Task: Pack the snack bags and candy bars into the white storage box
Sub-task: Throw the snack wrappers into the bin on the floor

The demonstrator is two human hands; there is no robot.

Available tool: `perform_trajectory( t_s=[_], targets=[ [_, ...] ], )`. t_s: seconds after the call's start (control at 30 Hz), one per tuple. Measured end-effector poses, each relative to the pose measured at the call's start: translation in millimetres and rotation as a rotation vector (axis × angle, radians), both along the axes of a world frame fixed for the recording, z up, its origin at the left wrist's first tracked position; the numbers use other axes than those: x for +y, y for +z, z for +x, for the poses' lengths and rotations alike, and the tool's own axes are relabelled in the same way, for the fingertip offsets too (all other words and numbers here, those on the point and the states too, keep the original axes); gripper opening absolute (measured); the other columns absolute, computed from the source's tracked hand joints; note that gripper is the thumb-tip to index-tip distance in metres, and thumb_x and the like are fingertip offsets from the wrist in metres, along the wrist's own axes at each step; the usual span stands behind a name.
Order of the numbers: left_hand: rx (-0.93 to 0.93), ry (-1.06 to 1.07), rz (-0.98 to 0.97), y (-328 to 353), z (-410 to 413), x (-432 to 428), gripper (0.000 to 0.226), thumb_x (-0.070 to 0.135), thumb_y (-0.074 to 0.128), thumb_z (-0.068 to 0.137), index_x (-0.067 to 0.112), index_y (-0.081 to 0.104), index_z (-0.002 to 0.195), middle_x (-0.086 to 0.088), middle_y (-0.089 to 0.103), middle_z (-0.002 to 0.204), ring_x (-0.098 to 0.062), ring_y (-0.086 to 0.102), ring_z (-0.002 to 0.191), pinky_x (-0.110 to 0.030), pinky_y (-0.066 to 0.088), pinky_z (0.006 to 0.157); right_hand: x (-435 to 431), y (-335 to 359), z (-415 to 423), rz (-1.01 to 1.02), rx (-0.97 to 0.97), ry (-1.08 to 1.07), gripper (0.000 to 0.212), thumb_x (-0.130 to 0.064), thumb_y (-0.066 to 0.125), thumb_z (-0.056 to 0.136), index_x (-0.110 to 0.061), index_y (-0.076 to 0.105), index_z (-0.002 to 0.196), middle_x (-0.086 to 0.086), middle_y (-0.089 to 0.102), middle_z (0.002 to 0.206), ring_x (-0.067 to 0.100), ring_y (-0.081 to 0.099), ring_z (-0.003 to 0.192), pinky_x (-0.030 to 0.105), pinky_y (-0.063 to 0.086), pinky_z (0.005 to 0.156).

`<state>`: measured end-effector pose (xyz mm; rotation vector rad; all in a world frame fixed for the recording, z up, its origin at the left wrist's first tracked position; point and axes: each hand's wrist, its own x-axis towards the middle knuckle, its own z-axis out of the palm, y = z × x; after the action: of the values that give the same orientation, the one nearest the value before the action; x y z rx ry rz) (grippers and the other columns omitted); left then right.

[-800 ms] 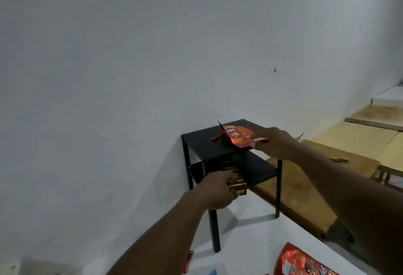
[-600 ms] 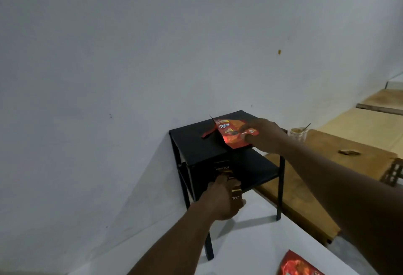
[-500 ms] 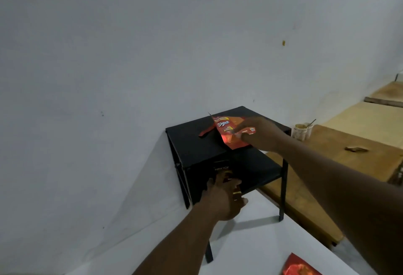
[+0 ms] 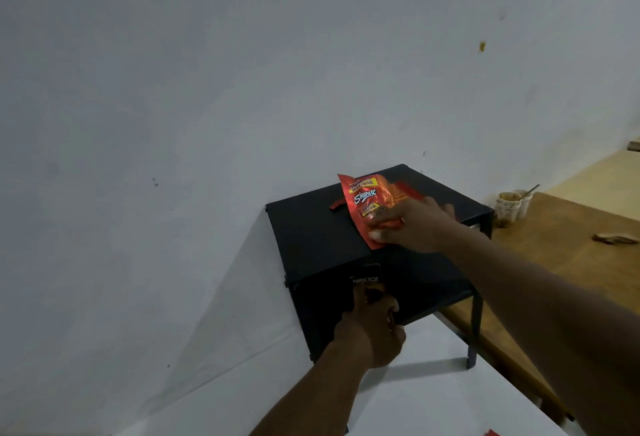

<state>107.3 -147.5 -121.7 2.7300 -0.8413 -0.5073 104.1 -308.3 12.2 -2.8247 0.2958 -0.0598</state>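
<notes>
From the head view, my right hand [image 4: 419, 224] lies on the top of the black rack [image 4: 311, 228] with its fingers curled over the lower end of a red snack bag [image 4: 369, 203], whose upper end stands up off the surface. The bag looks light, thin and crinkly, and probably slick, so I judge a pinch on the flat sealed edge safer than a squeeze on the puffed middle, which could crush what is inside. Lower down, my left hand [image 4: 370, 328] grips the near end of a dark Nextar pack [image 4: 365, 280] standing on the rack's lower shelf. That pack looks stiffer and a little heavier, and I reckon a wrap across its width will hold it. The rack stands on the white tabletop [image 4: 433, 397]. The white storage box is out of sight.
</notes>
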Motion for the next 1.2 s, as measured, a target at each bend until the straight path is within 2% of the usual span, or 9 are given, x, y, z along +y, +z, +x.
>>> perform_trajectory(
  t_s=[0.13, 0.27, 0.4, 0.63, 0.77, 0.87, 0.97, 1.07, 1.2],
  targets=[
    [-0.015, 0.010, -0.063, 2, -16, 16, 0.039, 0.051, 0.049, 0.086, 0.047, 0.039, 0.123, 0.004, 0.008, 0.154, -0.036, 0.051, 0.120, -0.043, 0.043, 0.105, 16, -7, -11, -0.042, -0.157, -0.045, 0.042, -0.065, 0.052, 0.086, -0.052, 0.055, 0.125, -0.004, 0.045, 0.143, 0.027, 0.033, 0.135, 0.053, 0.023, 0.107],
    [-0.070, -0.041, -0.201, 6, -35, 45, 0.047, 0.050, 0.057, 0.084, 0.043, 0.045, 0.129, 0.001, 0.022, 0.152, -0.032, 0.056, 0.116, -0.041, 0.050, 0.101, 28, -7, -25, -0.055, -0.228, -0.038, 0.038, -0.052, 0.057, 0.090, -0.048, 0.055, 0.127, -0.002, 0.051, 0.137, 0.027, 0.041, 0.130, 0.052, 0.029, 0.106],
    [-0.026, -0.058, -0.278, 22, -60, 82, 0.049, 0.044, 0.065, 0.085, 0.040, 0.048, 0.131, 0.004, 0.024, 0.152, -0.030, 0.051, 0.122, -0.034, 0.046, 0.103, 52, -2, -46, -0.056, -0.265, -0.010, 0.037, -0.039, 0.059, 0.092, -0.041, 0.056, 0.129, 0.004, 0.051, 0.137, 0.028, 0.045, 0.126, 0.052, 0.035, 0.104],
    [-0.037, -0.073, -0.398, 63, -127, 177, 0.044, 0.042, 0.065, 0.084, 0.039, 0.052, 0.126, 0.004, 0.031, 0.148, -0.027, 0.054, 0.117, -0.039, 0.049, 0.098, 154, 30, -92, -0.032, -0.307, 0.090, 0.040, -0.041, 0.062, 0.091, -0.039, 0.055, 0.130, 0.005, 0.052, 0.137, 0.029, 0.048, 0.126, 0.058, 0.038, 0.105],
    [-0.124, -0.012, -0.410, 87, -165, 274, 0.045, 0.046, 0.062, 0.081, 0.037, 0.053, 0.124, 0.000, 0.041, 0.142, -0.020, 0.054, 0.113, -0.038, 0.050, 0.096, 253, 50, -121, -0.012, -0.328, 0.218, 0.038, -0.042, 0.062, 0.090, -0.039, 0.057, 0.127, 0.003, 0.055, 0.135, 0.027, 0.052, 0.123, 0.057, 0.044, 0.101],
    [-0.223, 0.112, -0.382, 101, -194, 377, 0.053, 0.052, 0.054, 0.074, 0.038, 0.052, 0.125, -0.002, 0.042, 0.141, -0.024, 0.053, 0.116, -0.044, 0.050, 0.098, 351, 62, -138, 0.047, -0.333, 0.358, 0.035, -0.038, 0.062, 0.091, -0.037, 0.060, 0.126, 0.003, 0.057, 0.130, 0.026, 0.056, 0.119, 0.049, 0.049, 0.099],
    [-0.285, 0.325, -0.371, 107, -234, 504, 0.051, 0.046, 0.058, 0.079, 0.038, 0.052, 0.129, -0.001, 0.038, 0.145, -0.025, 0.052, 0.120, -0.042, 0.049, 0.101, 475, 70, -158, 0.115, -0.349, 0.525, 0.034, -0.034, 0.063, 0.091, -0.032, 0.062, 0.125, 0.005, 0.057, 0.129, 0.026, 0.055, 0.119, 0.040, 0.048, 0.098],
    [-0.312, 0.603, -0.331, 98, -290, 642, 0.051, 0.052, 0.052, 0.074, 0.044, 0.055, 0.125, 0.003, 0.040, 0.143, -0.024, 0.053, 0.120, -0.040, 0.049, 0.100, 609, 65, -188, 0.217, -0.309, 0.734, 0.031, -0.033, 0.066, 0.089, -0.034, 0.066, 0.120, 0.004, 0.060, 0.123, 0.024, 0.056, 0.116, 0.037, 0.047, 0.095],
    [-0.314, 0.977, -0.282, 61, -394, 801, 0.042, 0.050, 0.055, 0.080, 0.044, 0.058, 0.121, 0.007, 0.047, 0.136, -0.017, 0.054, 0.114, -0.026, 0.045, 0.088, 784, 34, -250, 0.309, -0.159, 1.041, 0.031, -0.033, 0.067, 0.087, -0.037, 0.066, 0.118, 0.000, 0.062, 0.120, 0.020, 0.058, 0.112, 0.032, 0.047, 0.090]
  ],
)
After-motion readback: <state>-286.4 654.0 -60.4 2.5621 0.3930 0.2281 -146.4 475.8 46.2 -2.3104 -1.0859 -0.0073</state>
